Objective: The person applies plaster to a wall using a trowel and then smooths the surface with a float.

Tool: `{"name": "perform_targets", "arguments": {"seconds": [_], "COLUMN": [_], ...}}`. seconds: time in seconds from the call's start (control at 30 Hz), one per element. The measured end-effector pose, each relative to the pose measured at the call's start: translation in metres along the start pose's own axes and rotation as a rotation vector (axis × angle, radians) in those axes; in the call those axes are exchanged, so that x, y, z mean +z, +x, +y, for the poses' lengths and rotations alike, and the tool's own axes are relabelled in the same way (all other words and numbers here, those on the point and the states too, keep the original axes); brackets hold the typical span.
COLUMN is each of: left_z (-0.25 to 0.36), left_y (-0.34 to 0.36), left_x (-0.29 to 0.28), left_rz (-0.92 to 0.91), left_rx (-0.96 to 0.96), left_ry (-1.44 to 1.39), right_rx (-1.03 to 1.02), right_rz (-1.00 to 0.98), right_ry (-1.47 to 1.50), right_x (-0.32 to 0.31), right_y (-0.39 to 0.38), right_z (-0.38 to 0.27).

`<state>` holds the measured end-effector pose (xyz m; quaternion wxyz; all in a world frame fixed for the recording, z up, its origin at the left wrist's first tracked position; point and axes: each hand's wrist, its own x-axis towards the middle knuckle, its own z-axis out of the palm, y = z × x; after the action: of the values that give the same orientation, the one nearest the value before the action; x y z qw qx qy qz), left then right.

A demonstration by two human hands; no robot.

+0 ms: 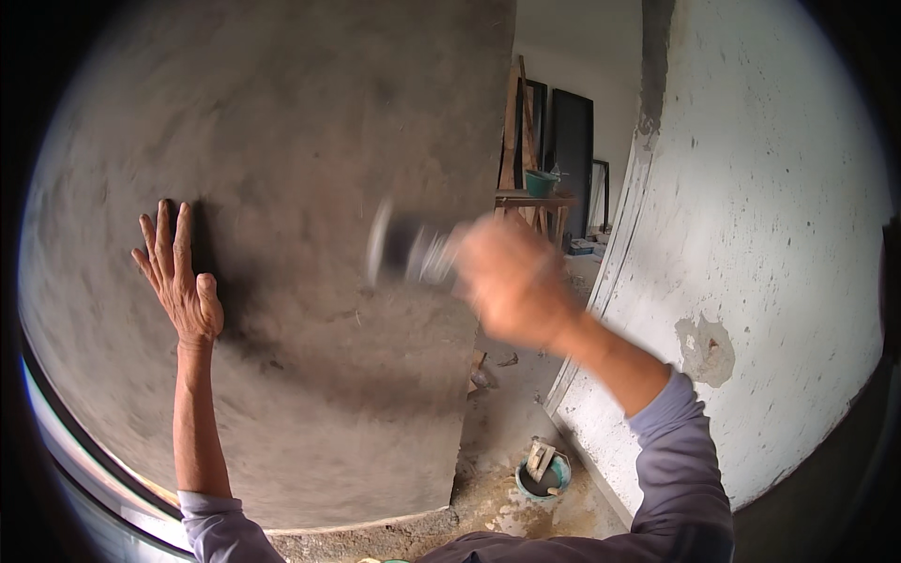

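A rough grey-brown plastered wall fills the left and middle of the head view. My left hand rests against it with fingers spread, at the left. My right hand, blurred by motion, is wrapped round a tool with a dark, pale-edged head, held in front of the wall near its right edge. The tool's exact kind is too smeared to tell.
Right is a white, spattered wall with a grey patch. Through the gap stand dark panels and a wooden trestle holding a green bucket. Low down, a bucket with trowel-like tools sits on the floor.
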<state>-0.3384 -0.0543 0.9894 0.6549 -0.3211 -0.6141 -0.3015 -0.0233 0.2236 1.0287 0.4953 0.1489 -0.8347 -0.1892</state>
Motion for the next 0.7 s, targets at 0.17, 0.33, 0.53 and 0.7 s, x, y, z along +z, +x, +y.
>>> {"name": "perform_targets", "arguments": {"seconds": [0.17,0.33,0.53,0.7], "left_z": [0.010,0.010,0.000,0.012], "left_y": [0.003,0.005,0.009,-0.025], "left_x": [0.006,0.010,0.006,-0.016], "left_rz": [0.003,0.013,0.030,-0.002], "left_rx": [-0.011,-0.007,0.017,-0.057], "left_ry": [-0.044,-0.059,-0.067,-0.152], "right_rx": [0.214,0.107,-0.150,0.363], "right_rz": [0.355,0.191,-0.377,-0.961], "right_ry": [-0.330,-0.192,0.264,0.629], "right_x": [-0.086,-0.054,0.056,0.045], "right_y": [0.097,0.096,-0.099,-0.218], "right_z": [0.134,0.119,-0.084,-0.108]}}
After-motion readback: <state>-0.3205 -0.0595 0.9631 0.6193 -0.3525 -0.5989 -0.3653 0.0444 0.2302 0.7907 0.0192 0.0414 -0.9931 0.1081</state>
